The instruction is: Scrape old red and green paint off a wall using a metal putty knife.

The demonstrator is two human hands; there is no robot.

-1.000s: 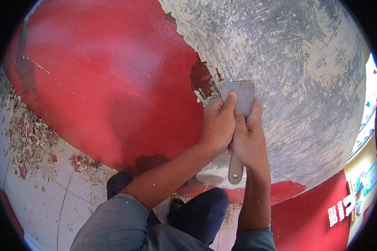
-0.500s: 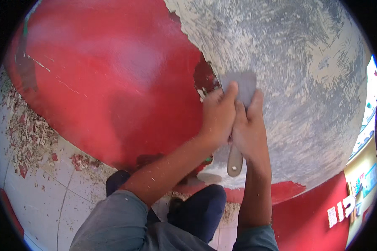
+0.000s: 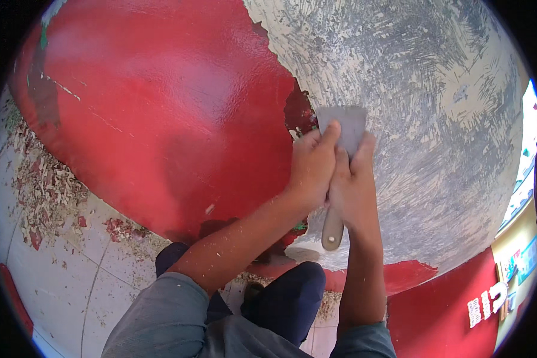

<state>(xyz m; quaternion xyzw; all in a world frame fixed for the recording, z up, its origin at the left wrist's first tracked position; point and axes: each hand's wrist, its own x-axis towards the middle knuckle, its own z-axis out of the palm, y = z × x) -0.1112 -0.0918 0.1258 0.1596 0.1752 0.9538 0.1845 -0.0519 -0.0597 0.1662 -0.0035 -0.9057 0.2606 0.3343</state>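
A scraper (image 3: pixel 346 124) with a wide grey blade and a pale handle is gripped in both hands, its blade flat against the wall. My left hand (image 3: pixel 313 164) closes round its left side, with the thumb laid up along the blade. On the other side, my right hand (image 3: pixel 353 179) wraps the handle, whose holed end sticks out below. The blade rests on the scraped grey-and-cream surface (image 3: pixel 423 125), just right of the ragged edge of the red paint (image 3: pixel 215 107). A dark red patch (image 3: pixel 298 110) lies beside the blade's left corner.
Paint flakes (image 3: pixel 51 194) are heaped on the white tiled floor (image 3: pixel 59 280) at the left, along the wall's foot. My bent knee (image 3: pixel 289 292) is close below the wall. A red panel (image 3: pixel 453 304) stands at the lower right, with white lettering on it.
The scraper and both hands have shifted very slightly while staying on the wall. A small flake shows in front of the red paint near my left forearm. My grip is unchanged.
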